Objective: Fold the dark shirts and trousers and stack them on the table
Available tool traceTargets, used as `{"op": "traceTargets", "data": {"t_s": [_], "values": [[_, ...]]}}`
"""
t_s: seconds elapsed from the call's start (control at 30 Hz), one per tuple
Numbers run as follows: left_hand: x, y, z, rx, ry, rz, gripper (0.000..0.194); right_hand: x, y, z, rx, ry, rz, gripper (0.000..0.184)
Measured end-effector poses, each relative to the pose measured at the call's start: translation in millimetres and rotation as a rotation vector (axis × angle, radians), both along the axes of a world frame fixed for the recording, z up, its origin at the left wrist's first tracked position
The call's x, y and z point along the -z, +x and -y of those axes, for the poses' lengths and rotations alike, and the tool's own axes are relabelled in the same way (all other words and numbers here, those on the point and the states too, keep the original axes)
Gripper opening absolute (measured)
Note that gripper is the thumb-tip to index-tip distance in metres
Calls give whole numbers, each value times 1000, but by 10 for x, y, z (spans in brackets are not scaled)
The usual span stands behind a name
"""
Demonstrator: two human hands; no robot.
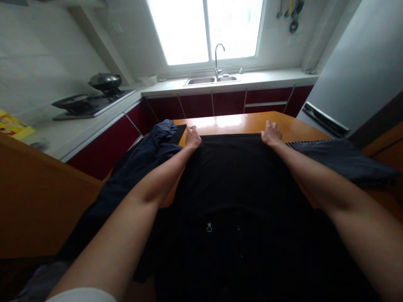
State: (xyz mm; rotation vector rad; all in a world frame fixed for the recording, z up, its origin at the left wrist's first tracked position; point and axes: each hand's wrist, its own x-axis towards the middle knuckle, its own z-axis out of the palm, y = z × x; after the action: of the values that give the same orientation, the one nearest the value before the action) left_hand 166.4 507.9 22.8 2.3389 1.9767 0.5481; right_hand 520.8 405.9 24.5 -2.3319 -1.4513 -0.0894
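In the centre, one black cloth garment (233, 167) with a small pale mark lies over the glossy, orange-brown wooden table (220, 122); its lower part runs off the bottom edge, its folds lost in darkness. The left hand (193, 137) pinches its far left corner, the right hand (272, 133) its far right one; both sets of fingertips are partly hidden. Two more cloth heaps flank it: crumpled navy clothing (147, 149) at left, flatter grey-blue fabric (340, 157) at right.
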Motion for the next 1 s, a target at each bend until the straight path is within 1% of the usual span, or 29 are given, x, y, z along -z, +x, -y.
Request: {"op": "traceTargets", "data": {"t_s": [0.03,0.07,0.1,0.13,0.17,0.2,0.27,0.33,0.4,0.47,0.5,0.57,0.6,0.63,0.67,0.7,0.73,0.77,0.8,0.83,0.9,0.93,0.97,1.0], "values": [[70,75,150,100,37,-12,58,71,-215,78,-98,36,28,56],[149,133,313,228,69,-33,59,150,-436,171,-211,40,39,57],[230,165,477,342,60,-68,61,232,-643,272,-331,27,38,59],[307,164,625,392,28,-99,62,311,-816,372,-432,-5,28,62],[371,128,745,385,-26,-121,64,381,-940,463,-494,-63,13,64],[415,61,827,340,-80,-135,68,438,-1005,537,-520,-114,3,66],[428,-134,878,213,-163,-149,75,491,-952,623,-506,-183,-3,68],[345,-323,833,143,-205,-171,75,459,-730,638,-431,-215,0,67],[218,-414,808,139,-221,-200,71,368,-501,642,-348,-230,-7,64],[122,-375,900,163,-199,-221,68,271,-419,705,-294,-223,-13,62],[106,-319,1000,204,-169,-227,67,239,-455,773,-284,-210,-8,60],[144,-197,1278,340,-106,-234,68,234,-653,979,-312,-180,7,58],[188,-156,1430,421,-93,-237,69,260,-778,1106,-355,-167,14,58],[235,-142,1570,473,-104,-235,70,299,-892,1240,-436,-165,-2,60],[274,-159,1687,493,-124,-234,72,343,-975,1373,-503,-172,-18,61],[294,-204,1773,477,-147,-232,74,382,-1014,1499,-559,-173,-15,62],[288,-270,1827,430,-170,-230,74,407,-1004,1610,-601,-171,-3,61],[256,-343,1853,368,-189,-230,73,413,-951,1704,-609,-173,13,60],[202,-411,1863,308,-206,-231,71,397,-873,1781,-581,-176,30,59],[134,-459,1871,260,-223,-233,69,362,-789,1844,-520,-182,42,58],[3,-464,1932,228,-249,-242,66,256,-694,1947,-356,-188,47,56],[-41,-418,2006,263,-250,-247,66,201,-714,2003,-309,-180,42,55],[-63,-348,2116,333,-249,-245,65,152,-786,2074,-312,-164,31,54],[-63,-267,2260,426,-259,-236,65,116,-903,2164,-360,-146,14,54]]}}
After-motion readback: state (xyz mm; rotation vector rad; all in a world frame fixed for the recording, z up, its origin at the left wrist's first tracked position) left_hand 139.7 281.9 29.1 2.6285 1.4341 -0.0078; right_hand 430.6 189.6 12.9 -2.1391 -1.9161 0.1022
